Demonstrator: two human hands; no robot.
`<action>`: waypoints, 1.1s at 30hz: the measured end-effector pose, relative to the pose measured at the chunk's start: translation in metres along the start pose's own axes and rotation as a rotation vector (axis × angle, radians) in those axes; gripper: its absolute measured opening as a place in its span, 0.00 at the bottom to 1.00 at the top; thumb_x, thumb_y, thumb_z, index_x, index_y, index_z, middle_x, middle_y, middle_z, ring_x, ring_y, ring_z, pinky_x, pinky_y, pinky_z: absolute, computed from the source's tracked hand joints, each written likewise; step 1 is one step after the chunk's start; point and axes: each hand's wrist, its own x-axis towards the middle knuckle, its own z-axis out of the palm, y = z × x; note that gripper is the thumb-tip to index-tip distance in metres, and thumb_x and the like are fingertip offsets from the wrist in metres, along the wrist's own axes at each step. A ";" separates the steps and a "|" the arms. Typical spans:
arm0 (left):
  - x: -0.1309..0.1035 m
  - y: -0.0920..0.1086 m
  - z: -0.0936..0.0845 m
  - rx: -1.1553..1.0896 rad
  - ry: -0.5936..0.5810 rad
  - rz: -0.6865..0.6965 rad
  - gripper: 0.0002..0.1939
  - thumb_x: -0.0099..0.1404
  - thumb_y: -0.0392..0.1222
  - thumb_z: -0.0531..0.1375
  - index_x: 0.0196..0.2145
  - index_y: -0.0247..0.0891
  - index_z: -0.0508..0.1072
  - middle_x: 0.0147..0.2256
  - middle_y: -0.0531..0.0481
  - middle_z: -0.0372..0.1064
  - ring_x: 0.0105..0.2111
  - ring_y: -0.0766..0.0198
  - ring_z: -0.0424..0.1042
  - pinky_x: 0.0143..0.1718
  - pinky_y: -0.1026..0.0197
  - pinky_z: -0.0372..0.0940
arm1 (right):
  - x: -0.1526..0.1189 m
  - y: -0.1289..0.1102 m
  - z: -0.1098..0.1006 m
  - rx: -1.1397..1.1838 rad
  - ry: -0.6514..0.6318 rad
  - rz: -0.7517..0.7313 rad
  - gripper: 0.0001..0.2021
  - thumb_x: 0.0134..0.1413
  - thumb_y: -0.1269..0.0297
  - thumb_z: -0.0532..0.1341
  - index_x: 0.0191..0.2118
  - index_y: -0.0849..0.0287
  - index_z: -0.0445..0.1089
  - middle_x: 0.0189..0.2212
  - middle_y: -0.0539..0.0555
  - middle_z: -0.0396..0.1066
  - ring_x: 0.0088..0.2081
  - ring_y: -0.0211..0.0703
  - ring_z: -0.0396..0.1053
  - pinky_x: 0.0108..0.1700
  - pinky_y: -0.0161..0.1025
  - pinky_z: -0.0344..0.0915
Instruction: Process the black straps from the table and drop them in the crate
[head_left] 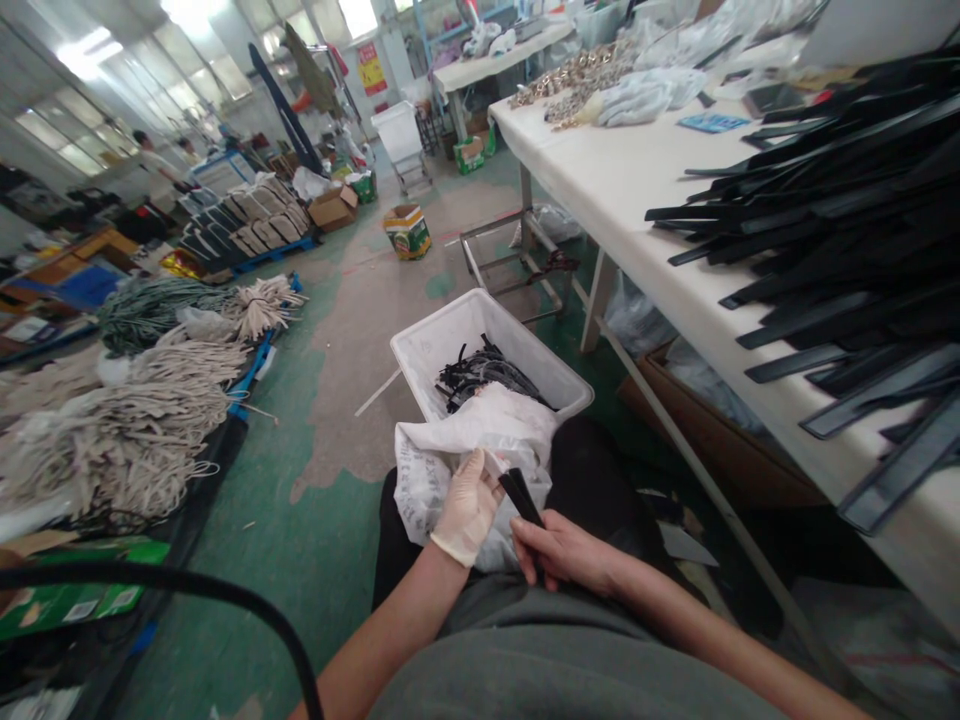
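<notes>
My right hand (559, 550), bare, is closed around a flat black strip (521, 495) above my lap. The strip's upper end points forward and left, toward my other hand. Wearing a pale thin glove, my left hand (469, 510) pinches a thin whitish piece (493, 463) at the strip's upper end; what exactly it is, I cannot make out. Beneath both hands a white plastic bag (427, 465) with printed writing covers my lap and hangs over the near rim of a white bin (570, 385). Thin black strips (491, 372) lie in a tangle inside that bin.
A white-topped table (637, 235) runs along the right, with a large pile of black strips (847, 220), white gloves (645, 97) and metal fittings (577, 80). Bundled beige cords (135, 420) lie at left. A cardboard box (407, 232) stands ahead; a black cable (225, 590) crosses lower left.
</notes>
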 end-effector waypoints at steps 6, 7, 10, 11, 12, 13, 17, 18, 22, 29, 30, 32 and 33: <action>-0.001 -0.003 -0.005 0.015 -0.058 -0.067 0.14 0.53 0.46 0.69 0.33 0.36 0.73 0.33 0.49 0.75 0.36 0.62 0.74 0.40 0.60 0.67 | 0.000 -0.003 -0.001 0.084 -0.018 -0.004 0.27 0.53 0.38 0.54 0.24 0.62 0.66 0.17 0.49 0.67 0.14 0.28 0.51 0.17 0.27 0.59; -0.002 -0.004 -0.006 0.040 -0.075 -0.073 0.14 0.54 0.47 0.69 0.33 0.36 0.73 0.34 0.49 0.75 0.36 0.62 0.74 0.39 0.60 0.67 | 0.001 -0.004 -0.002 0.102 -0.023 -0.009 0.28 0.53 0.38 0.54 0.24 0.62 0.66 0.17 0.49 0.67 0.14 0.27 0.50 0.17 0.27 0.60; -0.005 -0.010 -0.006 0.158 -0.105 -0.035 0.15 0.51 0.45 0.70 0.32 0.34 0.74 0.32 0.49 0.75 0.32 0.65 0.73 0.35 0.64 0.66 | 0.004 -0.008 -0.004 0.138 -0.032 -0.022 0.29 0.53 0.36 0.54 0.24 0.61 0.65 0.17 0.49 0.66 0.13 0.27 0.47 0.17 0.28 0.61; -0.006 -0.011 -0.005 0.199 -0.115 -0.022 0.14 0.50 0.44 0.71 0.32 0.34 0.75 0.31 0.50 0.74 0.31 0.67 0.72 0.34 0.65 0.65 | 0.005 -0.010 -0.004 0.145 -0.029 -0.023 0.29 0.53 0.35 0.54 0.24 0.61 0.65 0.17 0.49 0.66 0.14 0.27 0.46 0.17 0.28 0.61; -0.007 -0.013 -0.005 0.241 -0.132 -0.022 0.14 0.50 0.44 0.71 0.30 0.34 0.75 0.28 0.50 0.74 0.28 0.68 0.71 0.32 0.66 0.65 | 0.006 -0.013 -0.005 0.148 -0.022 -0.024 0.29 0.53 0.35 0.54 0.24 0.61 0.65 0.17 0.49 0.66 0.14 0.27 0.46 0.17 0.28 0.61; -0.006 -0.013 -0.005 0.280 -0.155 -0.031 0.13 0.51 0.44 0.70 0.29 0.33 0.74 0.26 0.51 0.72 0.26 0.68 0.70 0.29 0.66 0.64 | 0.007 -0.015 -0.005 0.144 -0.013 -0.028 0.29 0.53 0.35 0.54 0.25 0.61 0.65 0.17 0.49 0.66 0.14 0.27 0.47 0.17 0.29 0.61; 0.001 -0.002 -0.008 0.247 -0.106 -0.025 0.13 0.51 0.45 0.70 0.27 0.34 0.73 0.24 0.51 0.72 0.24 0.67 0.70 0.27 0.65 0.64 | -0.001 -0.022 -0.010 0.001 0.036 -0.126 0.26 0.56 0.39 0.53 0.35 0.60 0.67 0.26 0.50 0.71 0.15 0.29 0.55 0.21 0.31 0.64; 0.003 0.003 -0.010 0.199 -0.049 -0.009 0.14 0.49 0.45 0.71 0.28 0.34 0.73 0.27 0.50 0.73 0.27 0.65 0.72 0.29 0.65 0.66 | -0.005 -0.023 -0.012 -0.071 0.068 -0.146 0.24 0.57 0.40 0.53 0.37 0.60 0.67 0.28 0.51 0.72 0.16 0.30 0.59 0.21 0.31 0.63; -0.001 0.013 -0.016 0.122 0.105 -0.005 0.18 0.44 0.44 0.73 0.31 0.35 0.74 0.30 0.50 0.74 0.32 0.63 0.73 0.36 0.62 0.67 | -0.016 -0.025 -0.019 -0.321 0.207 -0.095 0.18 0.60 0.48 0.52 0.33 0.59 0.66 0.21 0.50 0.70 0.17 0.35 0.65 0.19 0.31 0.58; -0.008 0.019 -0.007 0.160 -0.043 0.029 0.17 0.45 0.47 0.73 0.29 0.33 0.76 0.30 0.47 0.74 0.30 0.64 0.71 0.34 0.62 0.65 | -0.002 -0.043 -0.013 -0.420 0.226 -0.166 0.19 0.61 0.47 0.50 0.30 0.57 0.64 0.20 0.50 0.69 0.19 0.38 0.66 0.22 0.34 0.60; -0.006 0.026 -0.007 0.131 0.020 0.079 0.17 0.44 0.46 0.73 0.28 0.34 0.76 0.30 0.48 0.74 0.30 0.64 0.71 0.35 0.62 0.65 | -0.001 -0.046 -0.012 -0.448 0.208 -0.176 0.19 0.61 0.47 0.50 0.31 0.57 0.64 0.20 0.50 0.70 0.19 0.39 0.67 0.23 0.34 0.60; -0.003 0.038 -0.010 0.119 0.101 0.160 0.18 0.41 0.46 0.74 0.27 0.35 0.75 0.29 0.49 0.74 0.30 0.64 0.71 0.35 0.63 0.65 | 0.002 -0.052 -0.012 -0.515 0.203 -0.175 0.19 0.61 0.47 0.49 0.32 0.57 0.66 0.20 0.50 0.70 0.19 0.39 0.67 0.23 0.35 0.60; -0.004 0.040 -0.011 0.144 0.083 0.176 0.18 0.41 0.46 0.74 0.27 0.34 0.76 0.29 0.48 0.74 0.29 0.65 0.71 0.35 0.63 0.65 | 0.004 -0.055 -0.011 -0.544 0.216 -0.174 0.19 0.61 0.47 0.49 0.33 0.57 0.66 0.20 0.50 0.70 0.18 0.40 0.67 0.23 0.35 0.60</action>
